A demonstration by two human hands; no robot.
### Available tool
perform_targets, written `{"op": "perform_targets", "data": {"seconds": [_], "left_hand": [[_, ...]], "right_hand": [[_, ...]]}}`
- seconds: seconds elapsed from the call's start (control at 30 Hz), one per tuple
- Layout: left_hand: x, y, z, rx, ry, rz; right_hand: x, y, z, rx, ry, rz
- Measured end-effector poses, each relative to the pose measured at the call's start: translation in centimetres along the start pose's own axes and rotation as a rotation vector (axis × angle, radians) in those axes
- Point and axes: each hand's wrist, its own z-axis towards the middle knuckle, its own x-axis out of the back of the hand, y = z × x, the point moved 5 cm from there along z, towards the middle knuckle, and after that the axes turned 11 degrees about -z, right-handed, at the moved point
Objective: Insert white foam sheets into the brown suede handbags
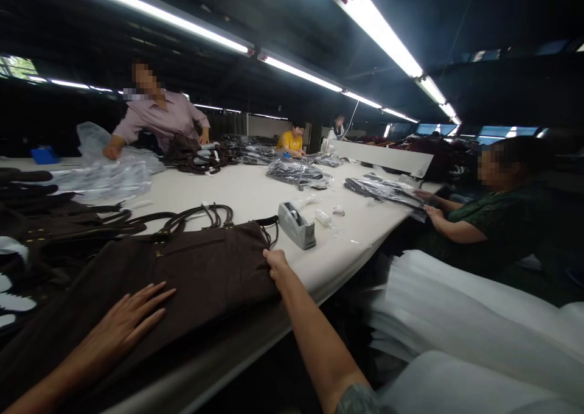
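Note:
A dark brown bag point(201, 274) with looped handles and a zipper lies flat along the near edge of the table. On its left part rests my left hand point(130, 316), palm down with the fingers spread. My right hand point(275, 263) pinches the bag's right edge, fingers closed on the fabric. Just beyond my right hand, a grey tape dispenser point(296, 225) stands on the white tabletop. More dark bags point(41, 219) are piled at the left.
Clear plastic point(114, 176) and a blue box point(44, 154) lie at the far left. Bagged items point(296, 171) sit mid-table. A person at right point(497, 201) handles a plastic-wrapped item; others work behind the table point(228, 189). White sheets point(456, 304) are stacked at lower right.

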Motion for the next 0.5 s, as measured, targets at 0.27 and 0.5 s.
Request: {"op": "perform_targets", "data": {"seconds": [0.27,0.5], "left_hand": [[0.2,0.2,-0.2,-0.023,0.025,0.057],[1.2,2.2,-0.2,0.043,-0.014,0.058]], "right_hand": [[-1.3,-3.9,-1.7,0.237,0.258,-0.520],[-3.1,-7.8,2.3,0.265,0.152,-0.707]]}}
